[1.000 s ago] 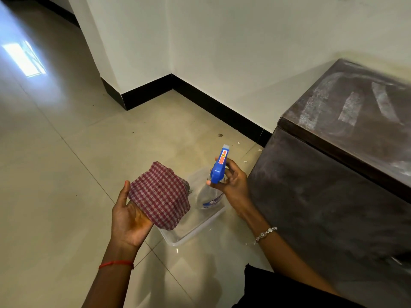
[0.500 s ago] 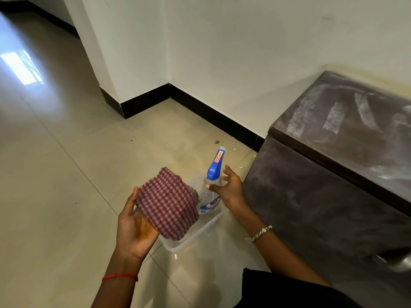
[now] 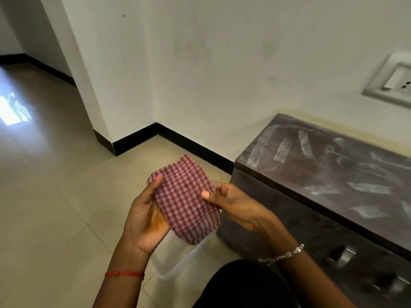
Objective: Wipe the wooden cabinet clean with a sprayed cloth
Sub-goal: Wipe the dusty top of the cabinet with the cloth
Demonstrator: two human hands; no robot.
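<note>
A folded red-and-white checked cloth [image 3: 185, 200] is held in front of me by both hands. My left hand [image 3: 145, 215] cradles it from below and the left, thumb on its upper left corner. My right hand [image 3: 231, 202] grips its right edge, thumb on top. The dark wooden cabinet [image 3: 322, 174] stands low at the right against the wall, its top streaked with pale dusty smears. The spray bottle is hidden from view.
A clear plastic tub [image 3: 180, 261] sits on the tiled floor below my hands, mostly hidden by them. Metal handles [image 3: 340, 255] stick out of the cabinet front. A wall socket [image 3: 393, 80] is above the cabinet. White walls with black skirting meet behind.
My right hand has let go of the blue spray bottle, left in the tub, and come up onto the cloth. Both hands have lifted the cloth higher; my view has tilted up.
</note>
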